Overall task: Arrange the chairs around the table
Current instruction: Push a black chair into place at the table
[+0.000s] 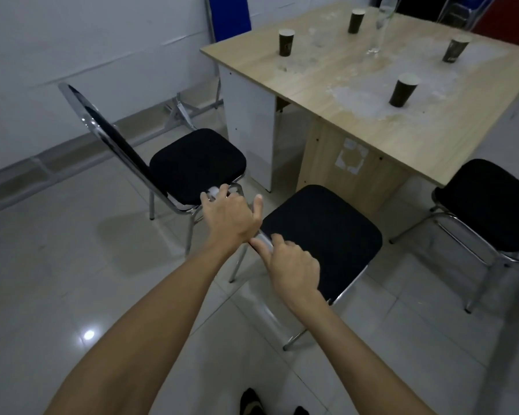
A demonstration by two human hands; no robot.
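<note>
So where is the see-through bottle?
In the head view, the clear plastic bottle stands at the far side of the wooden table, upper right, between the two farthest dark paper cups and.

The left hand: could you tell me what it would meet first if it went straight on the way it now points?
Probably the black seat of the left chair; the left hand points up and slightly left toward its front edge, though depth is unclear.

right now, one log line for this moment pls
step: pulling middle chair to table | left hand: on chair backrest rail | right hand: gripping same rail | other chairs: one left, one right
</note>
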